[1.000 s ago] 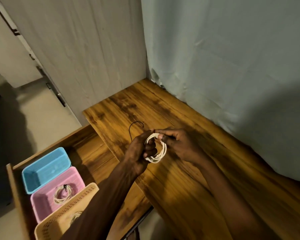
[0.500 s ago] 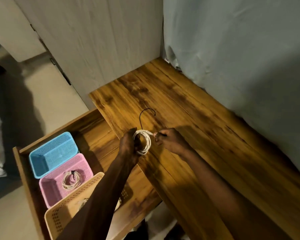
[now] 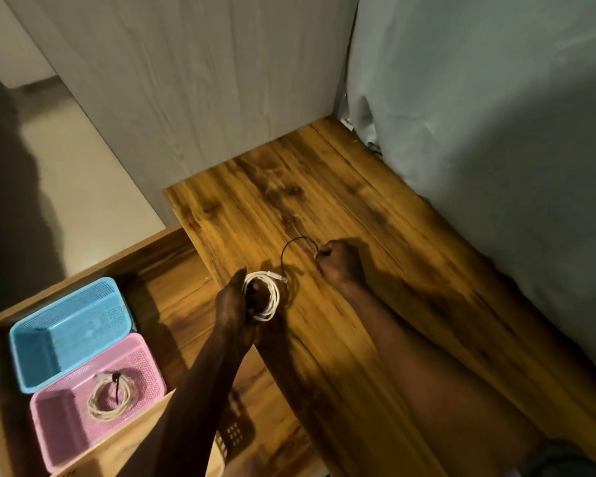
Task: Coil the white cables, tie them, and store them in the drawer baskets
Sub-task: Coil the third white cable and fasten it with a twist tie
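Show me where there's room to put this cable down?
The blue basket looks bare inside. So does the desk between the wooden panel and the curtain. It's crowded around the hands, and the pink basket already holds a tied coil.

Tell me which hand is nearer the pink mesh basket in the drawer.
Left. The left hand holds the coiled white cable at the desk edge, beside the drawer with the pink mesh basket; the right hand is farther over the desk.

A round coil of thin white cable [image 3: 267, 296] is sitting in the left hand [image 3: 236, 302] above the brown wooden desk [image 3: 375, 339].
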